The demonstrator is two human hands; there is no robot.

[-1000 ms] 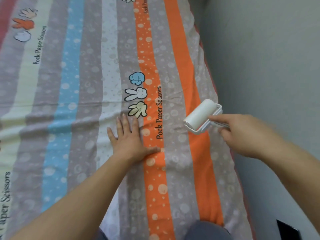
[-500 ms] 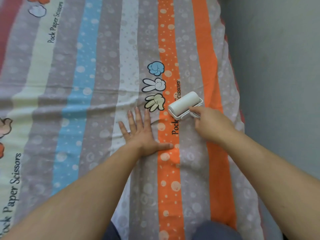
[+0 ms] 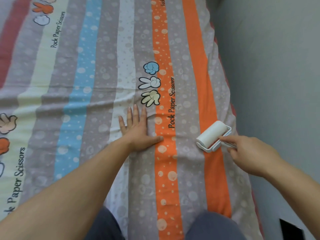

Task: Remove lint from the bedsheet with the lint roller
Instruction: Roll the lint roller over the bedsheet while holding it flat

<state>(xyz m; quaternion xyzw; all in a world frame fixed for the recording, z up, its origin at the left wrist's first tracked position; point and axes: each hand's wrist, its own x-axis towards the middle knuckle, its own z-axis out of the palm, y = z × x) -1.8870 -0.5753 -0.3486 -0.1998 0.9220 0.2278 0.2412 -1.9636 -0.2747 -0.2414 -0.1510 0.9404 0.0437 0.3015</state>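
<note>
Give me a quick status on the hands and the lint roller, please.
Left hand flat on the bedsheet. Right hand grips the lint roller, at the outer orange stripe. Nothing in its way.

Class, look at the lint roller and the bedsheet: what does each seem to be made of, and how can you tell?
Lint roller: white matte drum, likely paper sheets; its frame looks like smooth plastic, with hard moulded edges. Bedsheet: matte woven cloth, perhaps cotton, shown by soft creases and printed stripes.

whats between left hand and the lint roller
Only bare bedsheet in the head view: a dotted orange stripe and a grey stripe separate left hand from lint roller.
</note>
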